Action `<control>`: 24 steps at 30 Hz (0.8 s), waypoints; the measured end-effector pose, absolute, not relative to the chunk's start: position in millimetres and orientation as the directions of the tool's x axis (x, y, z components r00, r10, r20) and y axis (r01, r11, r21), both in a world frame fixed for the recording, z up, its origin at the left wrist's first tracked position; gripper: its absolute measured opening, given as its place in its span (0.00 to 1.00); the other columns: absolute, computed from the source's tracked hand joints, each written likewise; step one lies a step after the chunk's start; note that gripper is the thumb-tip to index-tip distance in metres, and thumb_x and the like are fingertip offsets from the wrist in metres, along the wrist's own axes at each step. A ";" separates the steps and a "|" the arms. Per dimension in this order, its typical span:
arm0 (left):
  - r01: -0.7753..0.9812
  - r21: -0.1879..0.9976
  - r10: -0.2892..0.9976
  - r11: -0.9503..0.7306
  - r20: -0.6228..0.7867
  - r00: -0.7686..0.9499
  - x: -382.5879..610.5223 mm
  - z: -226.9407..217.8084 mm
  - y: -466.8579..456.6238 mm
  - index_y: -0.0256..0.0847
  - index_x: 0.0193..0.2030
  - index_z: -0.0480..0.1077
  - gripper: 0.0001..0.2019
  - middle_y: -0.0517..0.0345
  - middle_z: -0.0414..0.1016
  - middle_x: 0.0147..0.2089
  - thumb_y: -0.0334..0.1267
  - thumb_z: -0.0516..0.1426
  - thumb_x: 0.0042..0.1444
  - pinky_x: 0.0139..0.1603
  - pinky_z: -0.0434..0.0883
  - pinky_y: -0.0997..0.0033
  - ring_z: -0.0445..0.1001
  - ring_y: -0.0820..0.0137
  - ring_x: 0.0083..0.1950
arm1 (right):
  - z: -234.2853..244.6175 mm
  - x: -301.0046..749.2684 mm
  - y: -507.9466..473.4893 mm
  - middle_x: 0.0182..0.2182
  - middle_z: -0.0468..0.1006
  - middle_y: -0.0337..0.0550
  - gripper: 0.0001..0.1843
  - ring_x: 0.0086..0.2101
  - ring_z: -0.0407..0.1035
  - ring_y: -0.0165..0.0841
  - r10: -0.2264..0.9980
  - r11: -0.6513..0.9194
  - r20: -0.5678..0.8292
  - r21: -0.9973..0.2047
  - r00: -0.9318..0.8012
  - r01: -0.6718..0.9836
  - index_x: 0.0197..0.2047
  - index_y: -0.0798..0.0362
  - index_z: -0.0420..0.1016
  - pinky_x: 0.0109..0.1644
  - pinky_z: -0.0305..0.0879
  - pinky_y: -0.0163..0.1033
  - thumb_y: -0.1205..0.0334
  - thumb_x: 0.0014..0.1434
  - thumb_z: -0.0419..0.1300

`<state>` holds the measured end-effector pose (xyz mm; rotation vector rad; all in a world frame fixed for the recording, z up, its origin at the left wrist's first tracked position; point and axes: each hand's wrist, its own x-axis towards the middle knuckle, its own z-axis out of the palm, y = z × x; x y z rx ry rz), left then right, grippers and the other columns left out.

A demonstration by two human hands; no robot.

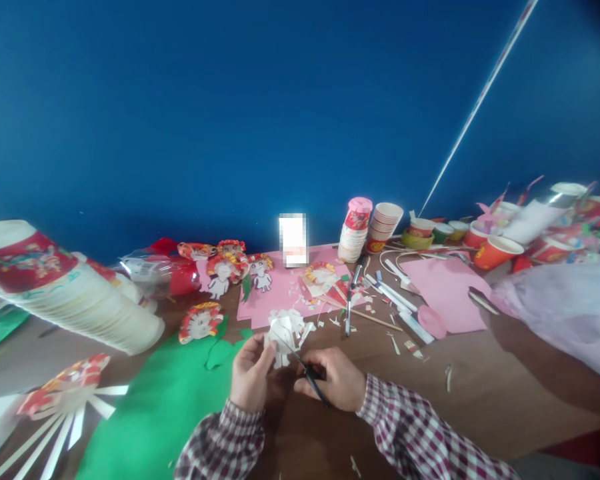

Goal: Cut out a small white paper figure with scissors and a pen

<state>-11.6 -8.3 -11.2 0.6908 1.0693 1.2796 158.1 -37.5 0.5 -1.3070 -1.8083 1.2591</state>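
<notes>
My left hand (249, 375) pinches a white paper cutout (284, 328) with a scalloped, flower-like edge between thumb and fingers. In my right hand (341, 377) is a pair of dark-handled scissors (314, 384), their blades reaching up and left onto the cutout. Whether the blades are apart cannot be made out. Both hands are over the brown table, with a large green paper sheet (165, 407) to the left of my left hand. Just beyond the cutout, small paper scraps (307, 290) lie scattered on a pink sheet (254, 308).
A leaning stack of paper cups (115, 310) and a cup cut into strips (75, 400) lie on the left. Decorated cup bottoms (200, 323) and paper figures (263, 273) are behind. A black pen (349, 310), cup stacks (353, 233) and a plastic bag (570, 307) stand or lie rightward.
</notes>
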 end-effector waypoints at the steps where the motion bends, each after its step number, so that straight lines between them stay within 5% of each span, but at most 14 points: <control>1: -0.408 0.891 0.969 0.201 -0.241 -0.050 -11.6 -11.3 -8.2 0.35 0.36 0.68 0.15 0.61 0.73 0.27 0.39 0.65 0.42 0.24 0.65 0.80 0.68 0.79 0.23 | 0.1 158.2 -37.3 0.20 0.71 0.35 0.16 0.21 0.60 0.25 0.930 0.079 -0.073 -0.916 -0.359 0.392 0.32 0.56 0.75 0.23 0.53 0.28 0.51 0.49 0.63; 24: -0.386 0.908 0.975 0.166 -0.210 -0.076 -10.9 -10.6 -6.1 0.35 0.34 0.69 0.14 0.62 0.72 0.25 0.38 0.65 0.41 0.20 0.61 0.83 0.65 0.81 0.20 | -1.4 157.6 -37.9 0.18 0.65 0.33 0.14 0.20 0.55 0.24 0.926 0.055 -0.090 -0.929 -0.366 0.366 0.32 0.56 0.74 0.23 0.52 0.28 0.53 0.50 0.63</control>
